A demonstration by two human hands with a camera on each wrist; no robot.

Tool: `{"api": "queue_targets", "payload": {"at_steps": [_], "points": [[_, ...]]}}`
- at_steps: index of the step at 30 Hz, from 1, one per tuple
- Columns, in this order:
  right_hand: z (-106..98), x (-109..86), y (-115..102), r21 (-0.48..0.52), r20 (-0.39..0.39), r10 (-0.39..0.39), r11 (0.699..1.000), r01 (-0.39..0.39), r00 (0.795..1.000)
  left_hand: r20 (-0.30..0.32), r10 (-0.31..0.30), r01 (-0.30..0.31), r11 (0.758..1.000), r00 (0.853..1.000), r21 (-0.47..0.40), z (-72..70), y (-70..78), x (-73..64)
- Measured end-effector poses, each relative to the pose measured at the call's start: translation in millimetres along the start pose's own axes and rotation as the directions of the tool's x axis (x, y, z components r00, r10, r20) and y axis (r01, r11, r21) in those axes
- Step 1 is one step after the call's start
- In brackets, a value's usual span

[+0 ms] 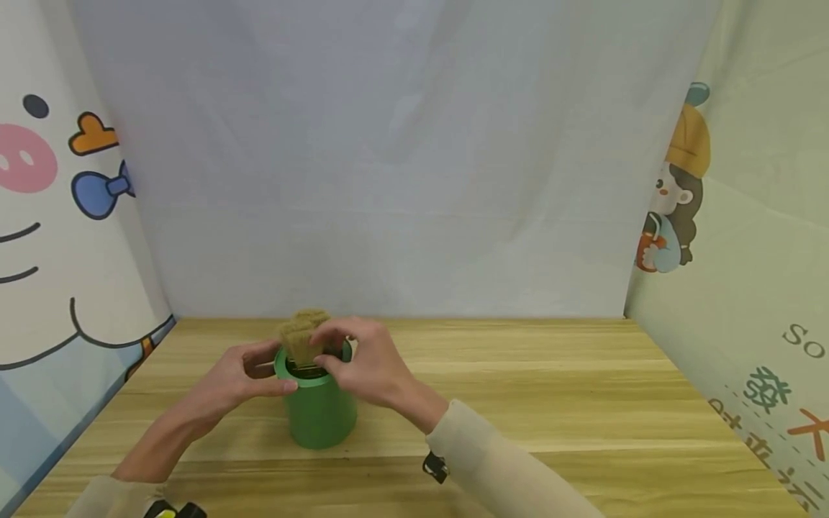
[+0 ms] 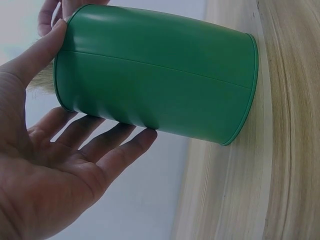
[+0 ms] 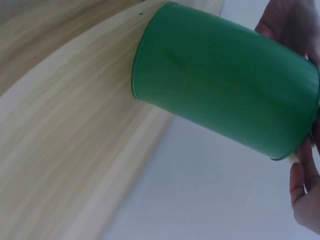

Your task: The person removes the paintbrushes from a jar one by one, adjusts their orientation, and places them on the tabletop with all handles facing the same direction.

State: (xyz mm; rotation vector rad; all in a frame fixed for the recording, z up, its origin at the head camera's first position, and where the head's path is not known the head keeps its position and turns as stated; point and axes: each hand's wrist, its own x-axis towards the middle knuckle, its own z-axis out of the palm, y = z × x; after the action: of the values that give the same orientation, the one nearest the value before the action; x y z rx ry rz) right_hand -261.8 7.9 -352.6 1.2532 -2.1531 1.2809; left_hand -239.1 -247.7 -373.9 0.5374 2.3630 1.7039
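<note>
Green can [image 1: 322,417]: 1, upright on the wooden table [image 1: 550,403], between the hands.
Tan-bristled brush [image 1: 299,339]: bristles upward above the can's rim [image 1: 315,382], lower part hidden inside; whether 1 or 2 heads overlap, cannot tell.
Left hand [image 1: 236,374]: clasps the can, thumb at the rim, 4 fingers spread along the side.
Right hand [image 1: 372,363]: thumb and forefinger appear to pinch the brush's right edge; other fingertips hidden.
Handling, can: best braced lightly, base flat, left thumb clear of the mouth.
Handling, brush: best gripped below the bristles and guided vertically; a sideways pull could tip the can.
</note>
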Motion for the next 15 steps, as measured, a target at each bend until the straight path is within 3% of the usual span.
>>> {"api": "queue_targets", "payload": {"at_steps": [9, 15], "points": [[-8, 4.7, -5, 0.085, -0.058, -0.019, 0.996, 0.024, 0.998, 0.016, 0.012, -0.012, 1.000, 1.000, -0.022, -0.1, -1.1, -0.8], [-12, 8.0, -7, 0.095, -0.054, -0.009, 0.995, 0.014, 0.999, 0.019, 0.016, -0.016, 1.000, 1.000, -0.024, -0.5, -1.5, -0.4]]}}
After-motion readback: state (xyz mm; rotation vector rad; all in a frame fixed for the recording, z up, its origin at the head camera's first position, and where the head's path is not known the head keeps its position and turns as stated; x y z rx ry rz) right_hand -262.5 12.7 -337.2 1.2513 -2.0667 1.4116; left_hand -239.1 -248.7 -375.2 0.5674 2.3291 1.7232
